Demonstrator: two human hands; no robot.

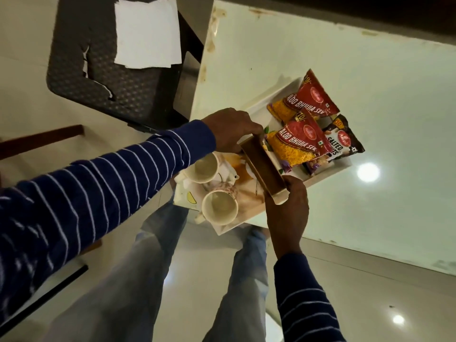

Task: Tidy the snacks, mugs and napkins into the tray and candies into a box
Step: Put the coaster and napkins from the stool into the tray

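A white tray (271,95) sits half on the corner of the white table (320,45), its near end hanging past the edge. A brown wooden handle (261,164) crosses the tray's middle. My left hand (229,129) grips the tray at one end of that handle. My right hand (287,211) grips the other end. On the far side lie two red snack packets (311,97) (296,141) and a black salted-peanuts packet (343,141). Two cream mugs (201,167) (219,209) stand in the near half on napkins (185,196).
A dark plastic chair (111,82) stands left of the table with white paper sheets (148,33) on its seat. A wooden bar (42,139) shows at the far left. My legs and the glossy floor are below the tray.
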